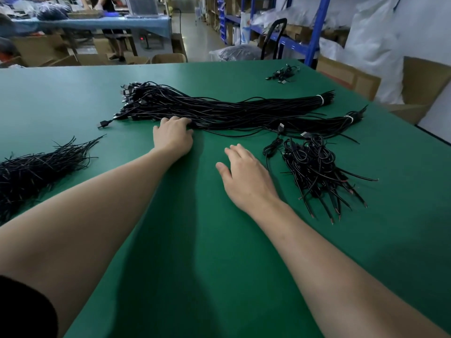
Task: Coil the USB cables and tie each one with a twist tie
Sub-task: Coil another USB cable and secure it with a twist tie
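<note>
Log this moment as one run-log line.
left hand: fingertips on cable bundle, grip unclear | right hand: open, empty, over table | coiled cables: piled right

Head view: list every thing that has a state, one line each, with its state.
Big cable bundle: uncoiled, lying straight, banded in white at its right end.
Second bundle: uncoiled, banded likewise.
Cable pile: coiled, heaped at right.
Twist ties: loose heap at left.
Left hand: fingertips on the big bundle's near edge; grip unclear.
Right hand: fingers straight, holding nothing.
</note>
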`<state>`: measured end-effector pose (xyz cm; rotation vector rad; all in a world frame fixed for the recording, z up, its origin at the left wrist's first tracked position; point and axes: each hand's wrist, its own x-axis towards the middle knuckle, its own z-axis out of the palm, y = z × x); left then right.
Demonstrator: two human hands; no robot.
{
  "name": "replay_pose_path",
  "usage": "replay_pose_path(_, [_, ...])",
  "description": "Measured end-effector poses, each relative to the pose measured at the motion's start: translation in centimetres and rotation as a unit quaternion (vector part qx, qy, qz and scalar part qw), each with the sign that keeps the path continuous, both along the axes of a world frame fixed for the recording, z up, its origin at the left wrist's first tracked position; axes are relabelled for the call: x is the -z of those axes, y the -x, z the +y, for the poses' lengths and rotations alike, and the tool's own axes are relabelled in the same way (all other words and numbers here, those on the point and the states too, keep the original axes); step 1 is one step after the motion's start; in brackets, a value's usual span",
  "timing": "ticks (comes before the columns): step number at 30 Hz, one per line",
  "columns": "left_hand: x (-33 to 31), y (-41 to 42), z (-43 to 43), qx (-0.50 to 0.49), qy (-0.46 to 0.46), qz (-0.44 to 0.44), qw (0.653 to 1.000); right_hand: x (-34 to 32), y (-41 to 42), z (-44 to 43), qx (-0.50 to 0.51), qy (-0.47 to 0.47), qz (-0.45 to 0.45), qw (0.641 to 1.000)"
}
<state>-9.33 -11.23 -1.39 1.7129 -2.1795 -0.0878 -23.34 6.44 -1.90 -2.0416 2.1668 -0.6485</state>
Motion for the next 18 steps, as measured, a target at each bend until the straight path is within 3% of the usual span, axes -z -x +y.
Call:
replay_pose_path(10, [-0.4,-0.5,0.7,0.008,0.102,0.077,0.992,0.1,0.2,-0.1,-0.004,-0.008,-0.003,1.000])
replay_pose_path(14, [-1.6,-0.9,1.1,0.016,0.201,0.084,0.976,0.2,0.3,-0.3,-0.003,-0.011,-0.003,1.000])
replay_pose_path(18, [-4.1,-0.7,2.5,0.082,0.242,0.144,0.956,0.2,0.3,-0.4,-0.001,-0.015,-0.018,1.000])
